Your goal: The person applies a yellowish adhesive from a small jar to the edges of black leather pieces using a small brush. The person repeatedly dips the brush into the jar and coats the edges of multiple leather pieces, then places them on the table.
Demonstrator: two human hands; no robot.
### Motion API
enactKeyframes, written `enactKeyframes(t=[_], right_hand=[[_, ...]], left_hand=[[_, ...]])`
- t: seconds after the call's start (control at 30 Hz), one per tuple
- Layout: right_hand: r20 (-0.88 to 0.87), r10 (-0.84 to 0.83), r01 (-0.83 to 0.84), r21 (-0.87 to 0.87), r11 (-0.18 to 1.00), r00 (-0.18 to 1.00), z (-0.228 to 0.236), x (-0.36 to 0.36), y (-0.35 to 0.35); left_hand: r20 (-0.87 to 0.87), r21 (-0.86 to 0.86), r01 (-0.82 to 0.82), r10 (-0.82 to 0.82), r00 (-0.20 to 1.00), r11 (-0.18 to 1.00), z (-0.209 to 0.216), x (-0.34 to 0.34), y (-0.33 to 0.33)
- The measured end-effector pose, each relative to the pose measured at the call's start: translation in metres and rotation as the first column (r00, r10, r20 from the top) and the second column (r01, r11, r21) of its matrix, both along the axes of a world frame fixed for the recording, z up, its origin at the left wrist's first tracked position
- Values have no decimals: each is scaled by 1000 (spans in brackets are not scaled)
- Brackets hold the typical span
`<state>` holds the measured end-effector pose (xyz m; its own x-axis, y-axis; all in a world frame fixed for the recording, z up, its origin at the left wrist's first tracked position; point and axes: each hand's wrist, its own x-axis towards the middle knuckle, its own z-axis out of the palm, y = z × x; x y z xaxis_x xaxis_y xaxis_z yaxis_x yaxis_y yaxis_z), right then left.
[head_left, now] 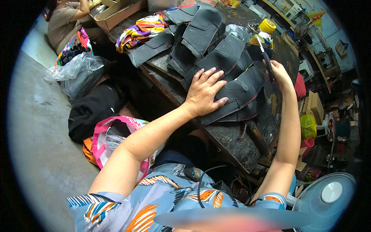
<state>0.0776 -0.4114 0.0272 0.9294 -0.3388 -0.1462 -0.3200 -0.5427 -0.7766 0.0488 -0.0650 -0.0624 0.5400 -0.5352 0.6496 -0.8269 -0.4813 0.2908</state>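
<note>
A dark table (232, 139) bears black pieces (201, 33) (and patterned cloth (142, 30)).

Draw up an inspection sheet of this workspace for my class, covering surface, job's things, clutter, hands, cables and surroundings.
Surface: dark table, scuffed and worn.
Job's things: black shaped pieces in overlapping piles; dark-handled tool with a pale blade.
Clutter: patterned cloth and yellow container beyond the pieces.
Hands: left hand spread flat on the pieces; right hand grips the tool.
Cables: black cord loops over the patterned shirt.
Surroundings: fan at lower right; another person at upper left.
</note>
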Motion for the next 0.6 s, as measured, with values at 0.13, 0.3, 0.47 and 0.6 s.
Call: enactKeyframes(t=[0.13, 0.3, 0.47, 0.6], right_hand=[[86, 71, -57, -158, 986, 994, -3, 49, 15], [88, 73, -31, -411, 911, 993, -6, 128, 37], [29, -109, 102, -649, 754, 994, 0, 186, 63], [60, -249, 233, -612, 756, 967, -12, 205, 75]], left_hand=[[-19, -22, 20, -20, 1000, 1000, 1, 0, 1], [-35, -26, 14, -15, 999, 1000, 2, -1, 1], [-54, -13, 15, -16, 998, 1000, 4, -2, 0], [-61, -9, 19, -19, 998, 1000, 5, -2, 0]])
